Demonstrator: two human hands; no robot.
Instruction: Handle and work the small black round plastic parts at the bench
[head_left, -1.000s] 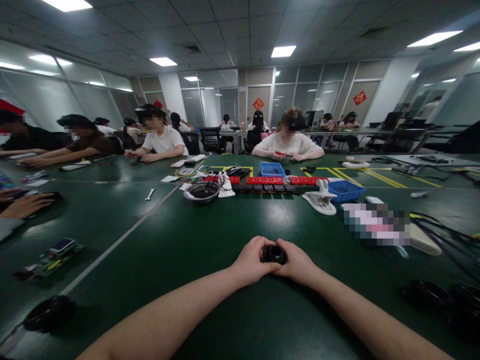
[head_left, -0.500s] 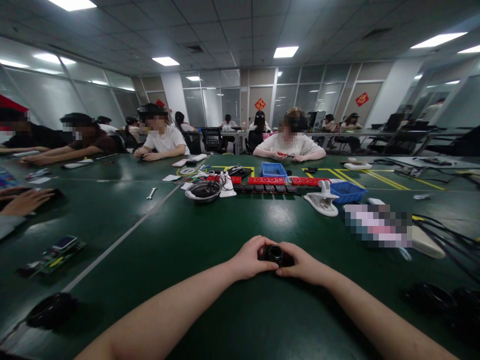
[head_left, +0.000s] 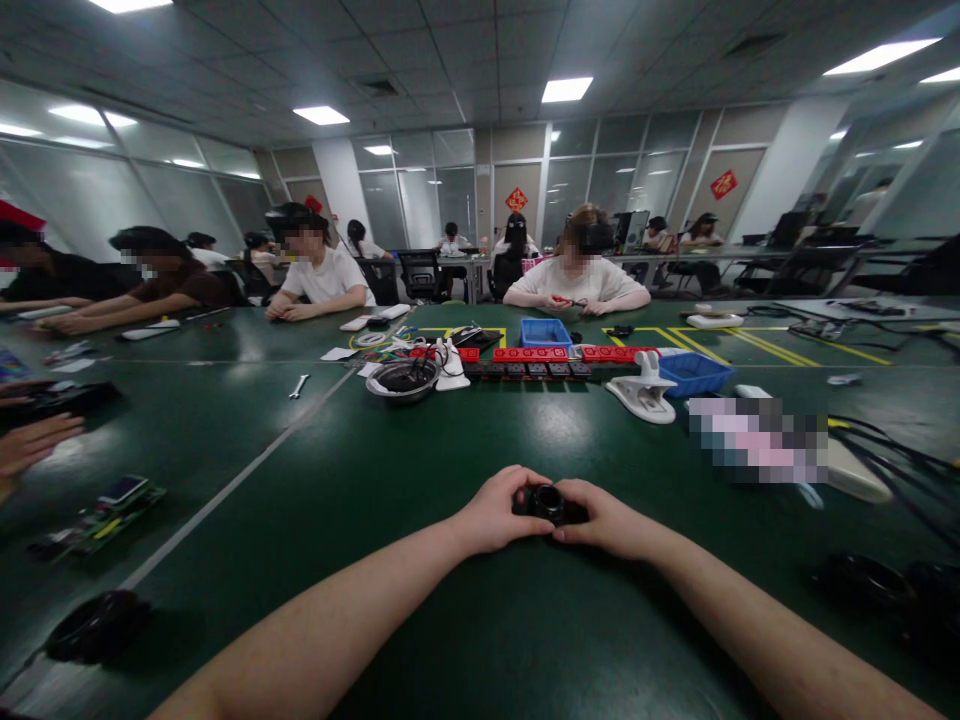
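Observation:
Between my two hands, a small black device with a round, lens-like ring (head_left: 548,502) rests low over the green table. Curled around its left side is my left hand (head_left: 504,512), thumb along the near edge and fingers over the far side. My right hand (head_left: 596,518) grips the other side, its thumb close to the left thumb. Both palms hide much of the device, so its exact kind does not show.
Beyond my hands stand a metal bowl (head_left: 403,381), a white clip stand (head_left: 643,390), red power strips (head_left: 531,355) and a blue bin (head_left: 694,374). A circuit board (head_left: 112,510) and black coil (head_left: 99,627) lie left, near a co-worker's hand (head_left: 37,444). Dark rings (head_left: 866,582) sit right.
The whole view has shifted slightly. My hands keep their grip on the black device with little visible change. At the left, the co-worker's hand has moved off the dark object.

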